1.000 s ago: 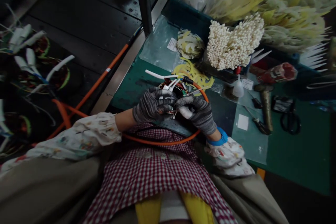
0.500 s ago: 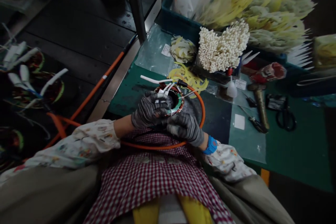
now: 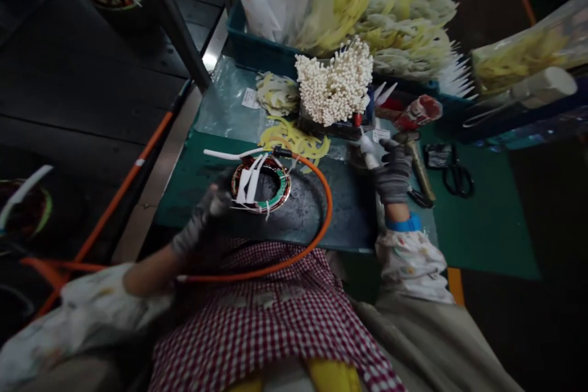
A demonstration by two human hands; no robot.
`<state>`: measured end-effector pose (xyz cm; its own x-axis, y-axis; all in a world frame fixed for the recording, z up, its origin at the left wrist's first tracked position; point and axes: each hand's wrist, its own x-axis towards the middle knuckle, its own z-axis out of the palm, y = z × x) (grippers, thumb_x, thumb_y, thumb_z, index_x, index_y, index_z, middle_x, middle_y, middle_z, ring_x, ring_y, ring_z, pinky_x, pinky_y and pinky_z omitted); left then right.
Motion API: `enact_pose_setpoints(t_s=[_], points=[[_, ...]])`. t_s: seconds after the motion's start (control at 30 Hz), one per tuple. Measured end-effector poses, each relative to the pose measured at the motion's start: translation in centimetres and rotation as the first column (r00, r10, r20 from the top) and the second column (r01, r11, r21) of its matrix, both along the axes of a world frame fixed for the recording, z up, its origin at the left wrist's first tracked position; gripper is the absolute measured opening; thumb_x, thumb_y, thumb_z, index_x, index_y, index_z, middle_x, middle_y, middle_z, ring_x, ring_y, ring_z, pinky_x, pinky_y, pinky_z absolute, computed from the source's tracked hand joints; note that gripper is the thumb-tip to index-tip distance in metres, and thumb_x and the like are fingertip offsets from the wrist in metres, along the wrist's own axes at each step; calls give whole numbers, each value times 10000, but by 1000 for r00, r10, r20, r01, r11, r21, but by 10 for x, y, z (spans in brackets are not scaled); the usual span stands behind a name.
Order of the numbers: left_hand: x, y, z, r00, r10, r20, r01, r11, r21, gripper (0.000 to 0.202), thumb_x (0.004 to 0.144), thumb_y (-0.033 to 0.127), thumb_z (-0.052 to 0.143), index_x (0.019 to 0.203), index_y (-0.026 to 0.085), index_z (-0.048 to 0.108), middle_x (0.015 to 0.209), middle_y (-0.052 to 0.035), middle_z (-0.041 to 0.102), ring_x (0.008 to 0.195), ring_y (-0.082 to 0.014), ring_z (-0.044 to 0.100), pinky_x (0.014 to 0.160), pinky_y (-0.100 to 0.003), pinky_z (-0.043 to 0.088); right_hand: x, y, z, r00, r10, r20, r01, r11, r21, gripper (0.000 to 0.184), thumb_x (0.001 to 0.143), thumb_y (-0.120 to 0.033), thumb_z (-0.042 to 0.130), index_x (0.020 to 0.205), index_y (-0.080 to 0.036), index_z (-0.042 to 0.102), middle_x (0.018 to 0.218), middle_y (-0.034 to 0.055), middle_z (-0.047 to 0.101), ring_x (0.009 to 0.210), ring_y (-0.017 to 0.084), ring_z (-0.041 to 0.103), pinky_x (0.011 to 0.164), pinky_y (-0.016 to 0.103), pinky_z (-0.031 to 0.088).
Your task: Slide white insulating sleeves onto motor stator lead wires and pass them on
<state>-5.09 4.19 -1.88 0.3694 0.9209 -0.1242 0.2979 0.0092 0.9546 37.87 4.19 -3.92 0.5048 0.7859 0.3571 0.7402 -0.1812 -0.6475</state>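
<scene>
Coil ring (image 3: pixel 275 197) is lying flat on the table (image 3: pixel 482 233) in my head view, between the two hands and nearer the left one, on the dark mat (image 3: pixel 351 208). Two white sleeves (image 3: pixel 248 187) lie across its left part, and a longer white tube (image 3: pixel 229 154) points left from the top. Orange cable (image 3: pixel 327 196) leaves from the black joint (image 3: pixel 281 152) at the ring's far edge, loops right, then runs back past the checked apron (image 3: pixel 275 312). Left hand (image 3: pixel 214 203), gloved, is just beside the ring's left edge; it's motion-blurred, so I can't tell contact or whether it holds anything. Right hand (image 3: pixel 392 165), gloved, is well apart from the ring, over tools at the right, fingers bent and slightly apart. Small white bottle (image 3: pixel 369 150) is right by its fingers; I can't tell if it's gripped. Hammer (image 3: pixel 421 174) is just right of that hand, scissors (image 3: pixel 458 180) further right. Yellow strips (image 3: pixel 294 138) sit just beyond the ring, with the white-tipped bundle (image 3: pixel 335 86) behind them and the teal bin (image 3: pixel 264 49) at the back.
</scene>
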Motion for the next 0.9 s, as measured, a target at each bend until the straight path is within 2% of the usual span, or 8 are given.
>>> enact_pose_setpoints(t_s=[0.1, 0.2, 0.37, 0.43, 0.53, 0.63, 0.77, 0.9], points=[[22, 40, 13, 998, -28, -49, 23, 996, -85, 586, 977, 641, 705, 1349, 189, 730, 1395, -168, 806, 1325, -393, 750, 1264, -656, 571, 21, 14, 0, 998, -55, -16, 53, 994, -97, 280, 724, -347, 816, 948, -194, 748, 1051, 110, 713, 1015, 308, 680, 1070, 606, 596], [39, 68, 12, 998, -67, -1, 66, 993, -99, 642, 811, 630, 869, 1293, 217, 775, 1297, -124, 845, 1234, -364, 790, 1192, -590, 626, 4, 9, 17, 997, -62, -33, 59, 993, -100, 208, 799, -389, 771, 868, -200, 718, 944, 112, 725, 985, 323, 707, 1059, 620, 601], [46, 77, 4, 998, -55, 19, 56, 996, -65, 592, 808, 629, 863, 1207, 193, 819, 1185, -122, 867, 1146, -363, 814, 1084, -561, 686, -80, -67, 42, 964, 211, -160, -219, 975, -37, 318, 1010, -515, 738, 1111, -220, 795, 1036, 101, 838, 904, 278, 783, 842, 459, 688], [44, 73, 4, 997, -73, 15, 73, 997, -16, 555, 842, 622, 848, 1187, 187, 824, 1164, -124, 873, 1132, -367, 824, 1059, -548, 703, -122, -99, 34, 891, 393, -229, -403, 915, 3, 278, 1007, -449, 775, 1188, -241, 815, 1037, 80, 872, 861, 265, 819, 784, 413, 708], [38, 56, 3, 997, -72, -22, 74, 979, 191, 493, 950, 592, 817, 1245, 197, 829, 1248, -128, 874, 1225, -365, 823, 1136, -534, 688, -168, -129, 9, 859, 459, -226, -465, 885, 29, 284, 1031, -393, 761, 1243, -224, 845, 1039, 110, 900, 864, 301, 871, 783, 426, 745], [32, 30, -1, 996, -90, -3, 78, 848, 524, 459, 1070, 512, 769, 1440, 240, 771, 1447, -121, 824, 1439, -345, 751, 1308, -563, 586, -179, -137, -2, 873, 469, -132, -467, 883, 45, 315, 1050, -369, 761, 1328, -249, 850, 1054, 106, 906, 889, 324, 890, 807, 454, 771], [30, 4, -6, 988, -151, -36, 122, 608, 785, 504, 1136, 454, 717, 1622, 350, 633, 1553, -68, 773, 1574, -321, 659, 1350, -609, 553, -170, -130, 21, 766, 636, -86, -626, 770, 119, 369, 1057, -277, 776, 1409, -375, 825, 1149, 37, 897, 1041, 296, 890, 1015, 479, 760], [28, -2, -7, 978, -152, -146, 209, 600, 773, 519, 1165, 583, 612, 1642, 377, 614, 1635, -57, 716, 1640, -349, 587, 1374, -622, 525, -173, -118, 47, 754, 650, -95, -645, 760, 86, 221, 1048, -266, 796, 1250, -311, 874, 1011, 40, 885, 898, 253, 874, 893, 387, 762]])
